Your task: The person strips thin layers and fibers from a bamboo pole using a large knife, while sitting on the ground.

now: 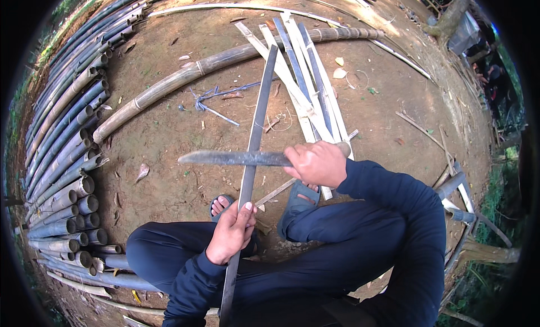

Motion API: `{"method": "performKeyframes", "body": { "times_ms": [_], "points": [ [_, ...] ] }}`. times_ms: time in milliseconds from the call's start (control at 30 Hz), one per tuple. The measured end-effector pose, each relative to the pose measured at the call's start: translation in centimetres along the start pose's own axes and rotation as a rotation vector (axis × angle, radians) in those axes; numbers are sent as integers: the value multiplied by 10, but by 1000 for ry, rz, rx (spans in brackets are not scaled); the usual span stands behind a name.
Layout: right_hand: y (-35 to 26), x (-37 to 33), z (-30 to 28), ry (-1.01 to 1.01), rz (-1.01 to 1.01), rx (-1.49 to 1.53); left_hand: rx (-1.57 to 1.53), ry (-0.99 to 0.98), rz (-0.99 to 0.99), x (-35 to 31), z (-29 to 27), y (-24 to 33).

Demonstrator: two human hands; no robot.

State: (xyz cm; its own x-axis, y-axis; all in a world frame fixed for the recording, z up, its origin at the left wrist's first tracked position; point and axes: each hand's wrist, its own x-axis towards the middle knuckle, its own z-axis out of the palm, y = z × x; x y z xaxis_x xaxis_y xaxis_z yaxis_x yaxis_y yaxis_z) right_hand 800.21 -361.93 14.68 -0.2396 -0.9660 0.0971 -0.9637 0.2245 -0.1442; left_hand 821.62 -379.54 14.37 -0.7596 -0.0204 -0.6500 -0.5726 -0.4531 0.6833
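We record both hands at work above bare earth (163, 121). The left hand (232, 232) is clamped around a dark, flat strip (247, 183), thumb on its upper side. The strip runs lengthwise between the knees, its near end at the lower edge of view and its far end over the pale split strips (288, 82). The right hand (318, 165) is closed tightly about the handle of a long knife (228, 157), tip pointing left. The blade crosses over the strip, beyond the left hand; we cannot tell whether the two touch.

Surroundings: we note a long bamboo pole (216, 61) lying diagonally on the ground, passing beneath the split strips. A blue cord (203, 103) lies nearer to us than the pole. Along the left side we see a stack of bamboo poles (62, 144), open ends facing inward. A dark sandal (295, 213) shows below the right hand.
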Motion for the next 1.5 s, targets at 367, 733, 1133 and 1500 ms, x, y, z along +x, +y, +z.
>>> {"method": "performKeyframes", "body": {
  "times_ms": [367, 733, 1133, 1500],
  "points": [
    [39, -11, 20, -93, 179, 170, 230, 121, 74, -4, -1, -20],
    [-39, -9, -5, -143, 115, 477, 239, 129, 152, 12, 11, -6],
    [-21, -1, -9, -94, 260, 413, 212, 157, 175, 21, 9, 10],
    [-37, -1, -10, 5, 120, 298, 189, 263, 257, 24, 11, 11]
  ]
}}
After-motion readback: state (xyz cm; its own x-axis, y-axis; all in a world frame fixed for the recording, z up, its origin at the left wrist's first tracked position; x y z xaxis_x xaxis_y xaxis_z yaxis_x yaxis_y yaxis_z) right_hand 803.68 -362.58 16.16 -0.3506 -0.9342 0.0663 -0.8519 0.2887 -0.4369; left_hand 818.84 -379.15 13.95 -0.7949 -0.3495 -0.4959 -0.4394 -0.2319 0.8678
